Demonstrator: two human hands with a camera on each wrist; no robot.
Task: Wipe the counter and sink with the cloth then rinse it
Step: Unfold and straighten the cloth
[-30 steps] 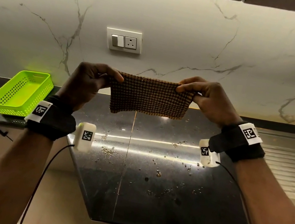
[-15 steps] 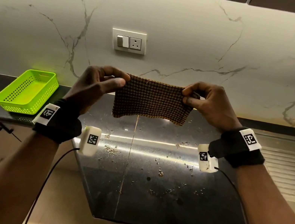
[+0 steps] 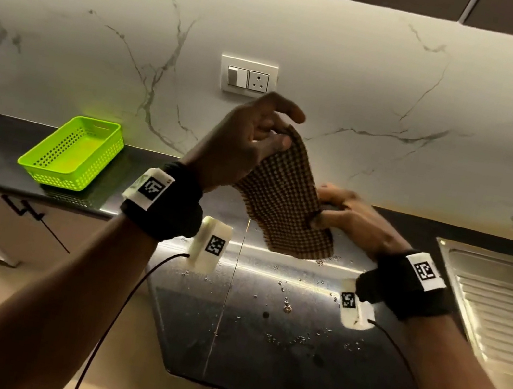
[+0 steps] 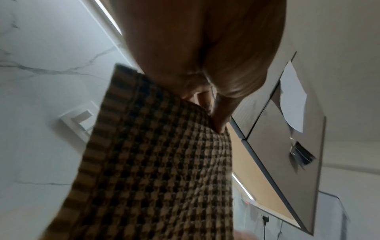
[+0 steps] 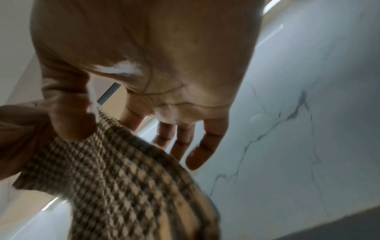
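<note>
Both hands hold the brown checked woven cloth (image 3: 281,198) above the wet black stone worktop (image 3: 278,318): left hand (image 3: 240,143) pinches its upper corner, right hand (image 3: 350,217) its lower edge (blurred). Best fold it flat before wiping.

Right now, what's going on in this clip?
A person holds a checked cloth in the air over a dark counter, with both hands. The left hand pinches its upper corner; the right hand grips the lower edge, so the cloth hangs slanted. Crumbs and droplets lie on the counter, so wiping looks not yet done. A green basket sits at the left, the sink's drainboard at the right.
</note>
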